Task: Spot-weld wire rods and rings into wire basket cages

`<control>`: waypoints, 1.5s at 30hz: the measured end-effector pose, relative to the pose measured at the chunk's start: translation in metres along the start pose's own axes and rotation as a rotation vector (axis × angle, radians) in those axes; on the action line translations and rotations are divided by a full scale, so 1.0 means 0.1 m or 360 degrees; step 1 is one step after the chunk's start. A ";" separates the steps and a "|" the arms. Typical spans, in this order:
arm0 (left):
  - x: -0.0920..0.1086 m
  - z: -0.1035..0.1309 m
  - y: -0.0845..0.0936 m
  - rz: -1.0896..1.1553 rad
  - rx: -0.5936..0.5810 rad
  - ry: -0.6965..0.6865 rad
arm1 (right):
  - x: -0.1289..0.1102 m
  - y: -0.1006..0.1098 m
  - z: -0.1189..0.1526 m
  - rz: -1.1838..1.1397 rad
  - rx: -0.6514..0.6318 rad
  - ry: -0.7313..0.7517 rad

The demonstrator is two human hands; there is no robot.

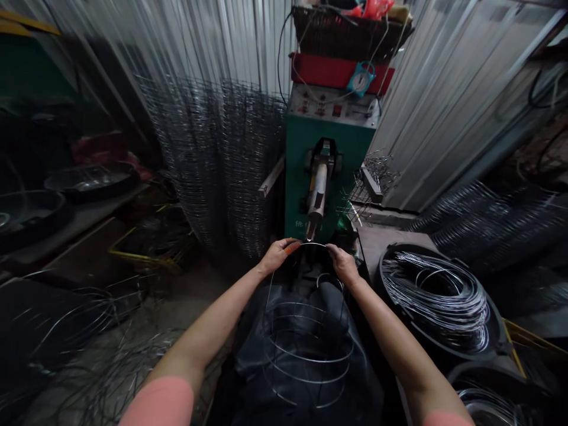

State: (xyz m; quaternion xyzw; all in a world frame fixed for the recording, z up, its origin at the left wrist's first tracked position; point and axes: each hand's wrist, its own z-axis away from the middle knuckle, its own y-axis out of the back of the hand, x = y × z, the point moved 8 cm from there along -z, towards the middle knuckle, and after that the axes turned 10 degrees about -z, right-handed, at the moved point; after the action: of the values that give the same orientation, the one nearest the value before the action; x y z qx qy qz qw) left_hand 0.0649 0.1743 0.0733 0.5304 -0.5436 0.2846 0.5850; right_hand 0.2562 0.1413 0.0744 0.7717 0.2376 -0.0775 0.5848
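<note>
A round wire cage (309,360) of thin metal rings and upright wires lies over the dark cloth on my lap. Its far end rises to a curved wire, seen at the tip of the spot welder (318,189). My left hand (276,255), with orange wrapping on a finger, pinches that wire left of the tip. On the other side, my right hand (345,264) grips the same wire between thumb and fingers. Both hands are closed. A smaller wire ring (329,277) shows below the right hand; how it connects is unclear.
Tall stacks of wire frames (248,160) stand left of the green machine. On the right, a black tub (384,278) holds wire rings (444,296). Loose wires (106,361) litter the left floor. A blue dial gauge (361,78) hangs above.
</note>
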 end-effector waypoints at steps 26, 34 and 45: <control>0.10 -0.18 0.03 -0.1366 -0.0276 -0.0301 | -0.24 -0.18 -0.26 0.0460 -0.0580 -0.0042; 0.16 -0.24 0.02 -0.1343 -0.0323 -0.0216 | -0.19 -0.12 -0.32 0.0263 -0.0525 -0.0057; 0.14 -0.24 -0.02 -0.1223 -0.0362 -0.0237 | -0.13 -0.12 -0.33 0.0218 -0.0491 -0.0057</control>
State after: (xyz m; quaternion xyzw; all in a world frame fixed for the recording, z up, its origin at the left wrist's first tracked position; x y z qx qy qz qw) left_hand 0.0784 0.1926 0.0897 0.6459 -0.3749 -0.0560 0.6626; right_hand 0.2342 0.1714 0.0789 0.6856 0.1832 -0.0137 0.7044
